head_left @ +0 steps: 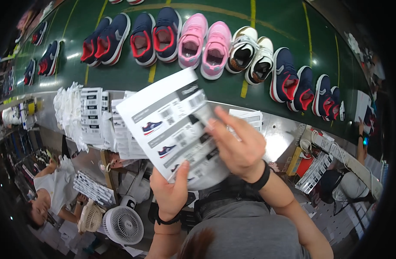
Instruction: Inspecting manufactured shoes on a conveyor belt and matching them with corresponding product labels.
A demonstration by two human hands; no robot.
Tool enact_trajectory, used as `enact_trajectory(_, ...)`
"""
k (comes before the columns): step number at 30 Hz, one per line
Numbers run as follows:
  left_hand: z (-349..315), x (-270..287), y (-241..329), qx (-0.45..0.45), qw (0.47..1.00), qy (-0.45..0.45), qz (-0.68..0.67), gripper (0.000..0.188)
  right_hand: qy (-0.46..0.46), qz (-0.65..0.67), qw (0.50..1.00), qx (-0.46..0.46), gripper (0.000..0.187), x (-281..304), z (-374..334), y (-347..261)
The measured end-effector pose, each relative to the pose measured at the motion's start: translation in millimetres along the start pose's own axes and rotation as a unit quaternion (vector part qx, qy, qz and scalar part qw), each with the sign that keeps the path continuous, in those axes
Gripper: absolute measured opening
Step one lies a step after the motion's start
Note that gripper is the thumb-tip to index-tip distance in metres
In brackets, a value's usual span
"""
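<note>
A white sheet of printed shoe labels (152,105), with small shoe pictures and barcodes, is tilted up in front of me. My left hand (168,190) grips it by the lower edge, thumb on the printed face. At the sheet's right side my right hand (239,142) pinches a pale label (202,113) that curls off the surface; motion blurs its edges. Beyond the sheet, a pair of pink sneakers (193,36) stands on a green conveyor belt (163,80), nearest to the sheet's top.
Navy sneakers with red linings (114,39) and white-and-gold sneakers (260,60) line the belt. Stacks of label sheets (92,116) lie on the metal ledge, left of crumpled backing paper. A white fan (123,225) stands lower left, near another person (55,185). Someone in a dark cap sits right.
</note>
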State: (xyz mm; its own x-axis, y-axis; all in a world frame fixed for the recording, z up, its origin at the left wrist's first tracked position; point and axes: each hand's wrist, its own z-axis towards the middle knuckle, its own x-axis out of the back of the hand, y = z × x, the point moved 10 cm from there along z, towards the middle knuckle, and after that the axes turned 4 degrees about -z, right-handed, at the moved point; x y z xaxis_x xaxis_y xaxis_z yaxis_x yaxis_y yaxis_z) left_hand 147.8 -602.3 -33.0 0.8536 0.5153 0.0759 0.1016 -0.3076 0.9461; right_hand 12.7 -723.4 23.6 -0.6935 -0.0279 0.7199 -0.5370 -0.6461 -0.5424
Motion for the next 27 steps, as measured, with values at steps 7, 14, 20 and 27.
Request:
enact_trajectory(7, 77.4, 165.8, -116.4, 0.024, 0.983, 0.077, 0.167, 0.039, 0.192, 0.212, 0.93, -0.229, 0.016, 23.3, -55.1, 103.6)
enact_trajectory(14, 125.9, 192.6, -101.2, -0.022, 0.767, 0.145, 0.624, 0.063, 0.326, 0.058, 0.846, -0.418, 0.041, 120.6, -143.9, 369.9)
enact_trajectory(20, 162.1, 2.7, -49.1, -0.16, 0.888, -0.083, 0.424, 0.058, 0.212, -0.144, 0.868, -0.425, 0.07, 108.2, -151.7, 404.9)
enact_trajectory(27, 255.7, -64.8, -37.5, -0.18, 0.799, -0.028, 0.573, 0.075, 0.191, -0.349, 0.804, -0.442, 0.083, 105.9, -116.5, 341.7)
